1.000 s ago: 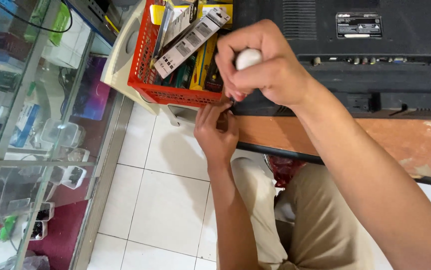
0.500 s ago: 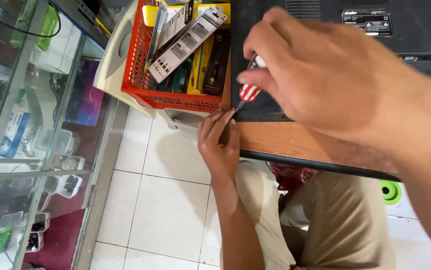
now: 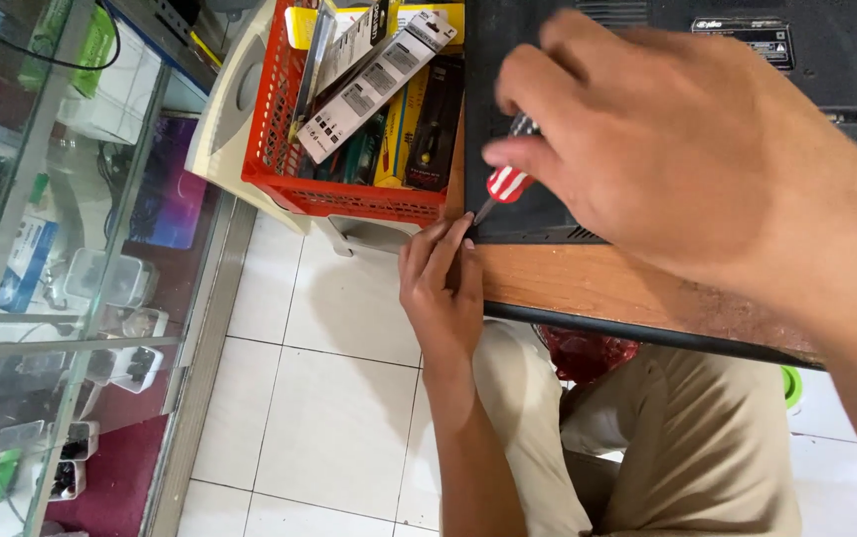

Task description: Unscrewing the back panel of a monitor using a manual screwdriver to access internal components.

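Right hand [image 3: 687,149] was pinched shut around a little red-and-white striped screwdriver [image 3: 504,186], tip down at the black casing's [image 3: 538,214] corner. Light, stiff tool, probably slick; best held by the handle. Left hand's [image 3: 440,288] fingers lay flat, steadying that corner on the wooden table [image 3: 588,288].

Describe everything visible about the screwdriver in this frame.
The screwdriver has a handle striped red and white with a dark upper part, plastic by the look, and a thin metal shaft. It tilts, tip down and to the left, at the corner of the black device on the wooden table. The right hand grips the handle and hides most of it. The left hand has fingertips right at the tip; contact is unclear.
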